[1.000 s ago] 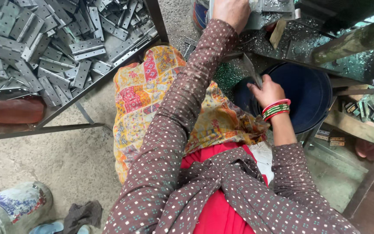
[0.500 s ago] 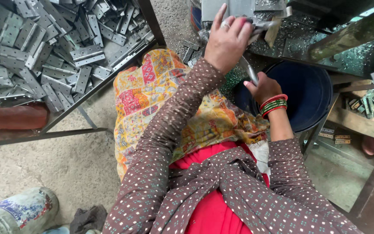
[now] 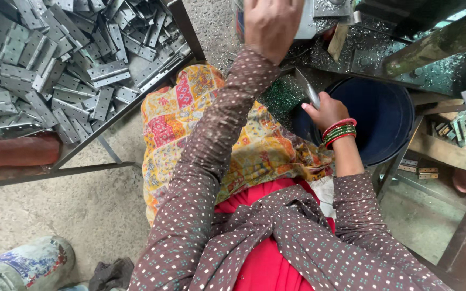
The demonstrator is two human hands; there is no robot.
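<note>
Crumpled white sack (image 3: 20, 264), blue-red print, bottom left floor.

A small metalworking workshop: a heap of stamped grey metal hinge plates (image 3: 55, 70) on an angle-iron framed surface (image 3: 136, 102), metal shavings (image 3: 362, 48) strewn over the machine bed, a dark blue bucket (image 3: 384, 118) beneath it, and a bare, dusty concrete floor (image 3: 55, 210)
</note>
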